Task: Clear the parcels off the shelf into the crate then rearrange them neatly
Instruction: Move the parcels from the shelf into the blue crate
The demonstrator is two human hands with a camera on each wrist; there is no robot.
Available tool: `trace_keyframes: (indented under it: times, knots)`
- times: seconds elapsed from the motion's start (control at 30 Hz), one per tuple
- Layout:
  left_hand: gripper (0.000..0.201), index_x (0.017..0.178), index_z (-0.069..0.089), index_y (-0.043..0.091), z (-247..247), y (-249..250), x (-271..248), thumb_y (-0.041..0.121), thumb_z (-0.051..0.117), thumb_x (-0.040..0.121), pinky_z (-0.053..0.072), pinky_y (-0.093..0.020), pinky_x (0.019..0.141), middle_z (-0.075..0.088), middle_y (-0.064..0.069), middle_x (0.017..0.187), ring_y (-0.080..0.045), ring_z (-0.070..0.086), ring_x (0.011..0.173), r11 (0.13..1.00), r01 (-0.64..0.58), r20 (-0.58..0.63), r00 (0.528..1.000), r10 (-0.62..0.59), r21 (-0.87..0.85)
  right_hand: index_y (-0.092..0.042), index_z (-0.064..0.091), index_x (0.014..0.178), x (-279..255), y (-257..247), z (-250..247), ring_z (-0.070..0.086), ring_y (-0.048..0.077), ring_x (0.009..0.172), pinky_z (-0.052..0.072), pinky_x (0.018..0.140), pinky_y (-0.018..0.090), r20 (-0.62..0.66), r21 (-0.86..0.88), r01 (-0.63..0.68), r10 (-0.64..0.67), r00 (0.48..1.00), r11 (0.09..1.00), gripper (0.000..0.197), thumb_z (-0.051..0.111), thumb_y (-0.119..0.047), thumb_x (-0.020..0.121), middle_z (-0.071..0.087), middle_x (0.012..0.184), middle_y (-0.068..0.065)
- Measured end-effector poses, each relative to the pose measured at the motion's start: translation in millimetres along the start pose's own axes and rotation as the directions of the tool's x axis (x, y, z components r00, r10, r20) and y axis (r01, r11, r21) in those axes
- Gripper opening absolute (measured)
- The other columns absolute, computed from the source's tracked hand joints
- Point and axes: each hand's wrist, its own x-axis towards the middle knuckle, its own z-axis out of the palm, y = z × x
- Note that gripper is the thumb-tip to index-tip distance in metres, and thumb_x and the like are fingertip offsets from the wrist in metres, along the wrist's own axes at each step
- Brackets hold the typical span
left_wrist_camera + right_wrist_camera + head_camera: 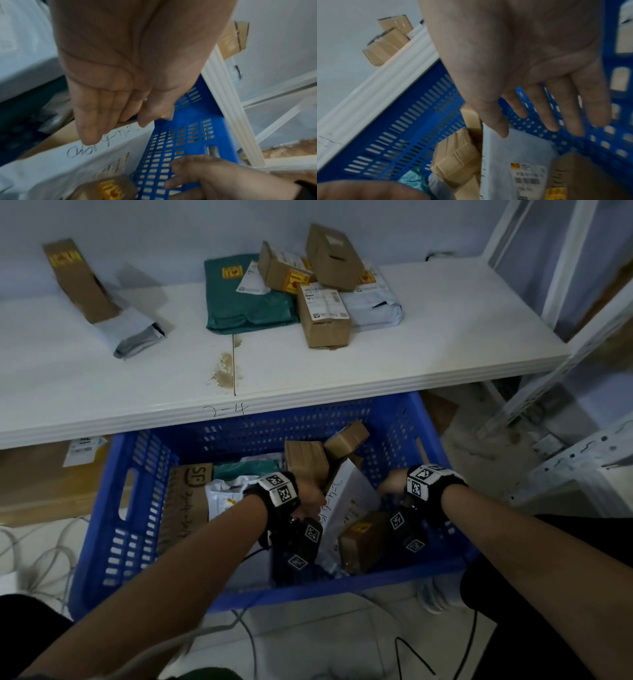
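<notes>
1. Pinching with my left hand (109, 102), thumb and curled fingers hold the top edge of the white flat parcel (346, 501) inside the blue crate (102, 508); my right hand (530, 65) hovers over that parcel, fingers spread, holding nothing.
2. Clearing is unfinished, I judge: parcels remain on the shelf (445, 344) above the crate.
3. Next I'd lay this parcel flat.

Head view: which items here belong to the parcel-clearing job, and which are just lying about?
Job: blue crate; white flat parcel pinched by left hand; right hand; green mailer and boxes on the shelf.

Lying about: floor cables; metal racking.
</notes>
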Motion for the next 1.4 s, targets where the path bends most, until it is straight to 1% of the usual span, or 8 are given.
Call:
trace_keyframes:
  times: [0.13,0.27,0.57,0.93,1.1,1.2,1.3,1.4]
  knots:
    - [0.013,0.082,0.056,0.005,-39,16,-41,0.006,0.050,0.093,0.050,-0.040,0.096,0.058,-0.013,0.085,-0.030,0.059,0.098,0.985,-0.087,-0.087,0.993,0.075,-0.146,-0.006,0.060,0.109,-19,-40,-21,0.064,0.028,0.081,0.047,0.063,0.030,0.006,0.111,0.088,-0.090,0.996,0.990,0.032,0.056,-0.033,0.093,0.067,0.106,0.017]
    - [0.019,0.105,0.060,0.005,-85,31,-86,0.018,0.052,0.094,0.050,-0.030,0.087,0.063,-0.011,0.103,-0.026,0.061,0.100,0.933,-0.330,-0.215,0.930,0.296,-0.144,0.001,0.058,0.122,-43,-93,-47,0.065,0.031,0.093,0.054,0.075,0.035,-0.036,0.233,0.228,-0.226,0.974,0.945,0.043,0.059,-0.032,0.094,0.063,0.122,0.022]
    - [0.015,0.079,0.056,0.012,-197,46,-157,0.007,0.053,0.093,0.050,-0.029,0.073,0.061,-0.011,0.094,-0.020,0.057,0.074,0.803,-0.538,-0.571,0.754,0.324,-0.255,-0.016,0.058,0.091,-70,-226,-116,0.065,0.026,0.096,0.054,0.084,0.038,-0.406,0.281,0.580,-0.453,0.794,0.765,0.013,0.063,-0.027,0.091,0.068,0.104,0.011]
    - [0.010,0.101,0.057,0.006,-287,84,-119,0.012,0.053,0.094,0.045,-0.036,0.096,0.051,-0.013,0.108,-0.021,0.051,0.088,0.731,-0.641,-0.735,0.609,0.298,-0.235,-0.016,0.015,0.149,4,-293,-177,0.035,0.036,0.134,0.039,0.107,0.046,-0.627,0.067,0.404,-0.276,0.728,0.912,0.094,0.065,-0.036,0.072,0.028,0.150,0.014]
    - [0.029,0.118,0.052,0.003,-306,118,-97,0.015,0.055,0.092,0.044,-0.037,0.093,0.048,-0.012,0.109,-0.024,0.048,0.097,0.758,-0.629,-0.755,0.579,0.307,-0.175,-0.015,0.011,0.151,28,-299,-198,0.026,0.037,0.139,0.033,0.111,0.050,-0.633,0.086,0.378,-0.243,0.735,0.922,0.099,0.068,-0.034,0.073,0.020,0.154,0.013]
    - [0.010,0.084,0.053,0.009,-314,131,-84,0.015,0.053,0.093,0.042,-0.036,0.086,0.048,-0.014,0.103,-0.026,0.047,0.093,0.770,-0.615,-0.763,0.578,0.290,-0.173,-0.012,0.013,0.150,40,-299,-205,0.035,0.034,0.136,0.037,0.109,0.046,-0.607,0.132,0.411,-0.254,0.753,0.902,0.096,0.070,-0.034,0.076,0.030,0.150,0.012]
    - [0.025,0.113,0.054,-0.005,-317,136,-72,0.011,0.052,0.093,0.047,-0.042,0.099,0.055,-0.021,0.111,-0.030,0.055,0.100,0.740,-0.647,-0.762,0.569,0.310,-0.183,-0.011,0.019,0.148,46,-297,-207,0.043,0.032,0.130,0.040,0.106,0.042,-0.604,0.190,0.440,-0.249,0.757,0.878,0.091,0.070,-0.036,0.077,0.038,0.146,0.011]
    - [0.032,0.120,0.050,-0.007,-314,136,-69,0.012,0.053,0.094,0.059,-0.030,0.073,0.060,-0.020,0.113,-0.020,0.068,0.080,0.722,-0.666,-0.758,0.564,0.326,-0.185,-0.007,0.025,0.146,44,-297,-207,0.046,0.032,0.127,0.042,0.103,0.040,-0.566,0.254,0.447,-0.243,0.788,0.858,0.087,0.069,-0.037,0.078,0.040,0.143,0.011]
